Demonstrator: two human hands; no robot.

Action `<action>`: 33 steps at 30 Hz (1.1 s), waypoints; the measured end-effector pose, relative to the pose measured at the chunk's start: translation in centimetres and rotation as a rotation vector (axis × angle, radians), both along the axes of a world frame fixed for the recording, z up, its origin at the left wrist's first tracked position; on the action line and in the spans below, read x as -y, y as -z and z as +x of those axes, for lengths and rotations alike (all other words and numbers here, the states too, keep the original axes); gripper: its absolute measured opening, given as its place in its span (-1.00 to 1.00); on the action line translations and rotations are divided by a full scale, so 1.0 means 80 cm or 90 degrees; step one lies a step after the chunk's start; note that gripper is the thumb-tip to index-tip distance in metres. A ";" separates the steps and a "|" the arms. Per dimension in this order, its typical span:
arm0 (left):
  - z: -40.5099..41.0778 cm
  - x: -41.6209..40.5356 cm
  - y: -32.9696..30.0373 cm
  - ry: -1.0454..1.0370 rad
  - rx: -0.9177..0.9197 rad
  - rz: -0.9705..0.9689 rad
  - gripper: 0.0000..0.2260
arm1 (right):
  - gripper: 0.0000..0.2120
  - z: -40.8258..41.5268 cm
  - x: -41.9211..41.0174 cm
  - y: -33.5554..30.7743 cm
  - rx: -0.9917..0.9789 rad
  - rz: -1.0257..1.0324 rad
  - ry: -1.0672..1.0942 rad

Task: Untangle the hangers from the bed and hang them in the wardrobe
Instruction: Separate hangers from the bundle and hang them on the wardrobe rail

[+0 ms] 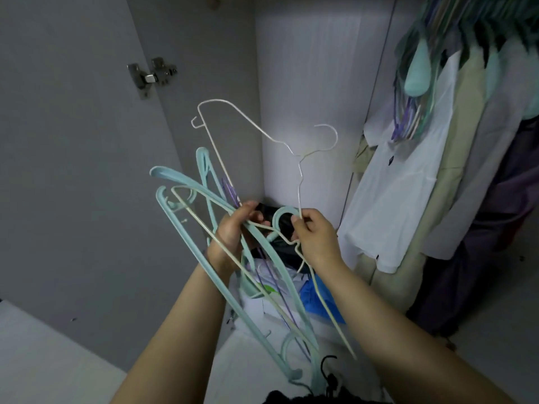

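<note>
Tangled teal plastic hangers (186,249) bunched in my left hand (230,231), fingers curled round them, before open wardrobe; my right hand (316,237) pinches thin white wire hanger (248,118) standing above the bunch

Two bare forearms, no sleeves reaching the wrists. Left hand (233,231) and right hand (316,237): no rings, watch or bands visible. Dark garment edge at bottom of view.
</note>
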State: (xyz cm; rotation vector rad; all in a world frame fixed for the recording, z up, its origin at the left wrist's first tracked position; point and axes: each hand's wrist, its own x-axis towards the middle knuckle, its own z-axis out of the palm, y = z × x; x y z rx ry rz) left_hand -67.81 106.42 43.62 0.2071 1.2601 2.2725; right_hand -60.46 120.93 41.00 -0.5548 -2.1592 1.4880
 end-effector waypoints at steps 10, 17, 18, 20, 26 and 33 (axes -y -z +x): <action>0.016 -0.002 0.014 0.006 0.019 -0.002 -0.72 | -0.85 0.021 0.009 0.016 -0.018 0.169 0.150; 0.027 0.002 0.017 0.083 0.044 0.008 -0.67 | -0.84 0.034 -0.004 0.005 0.007 0.435 0.172; 0.028 0.003 0.017 0.096 0.056 0.028 -0.67 | -0.84 0.034 -0.007 0.004 -0.030 0.420 0.157; 0.030 0.005 0.014 0.123 0.072 0.064 -0.67 | -0.81 0.034 -0.011 -0.001 -0.050 0.323 0.109; 0.032 0.010 0.007 0.203 0.096 0.124 -0.62 | -0.81 0.025 -0.016 -0.020 -0.121 0.204 0.124; 0.029 0.014 0.009 0.186 0.097 0.069 -0.65 | -0.87 -0.004 -0.033 -0.061 -0.220 -0.003 0.143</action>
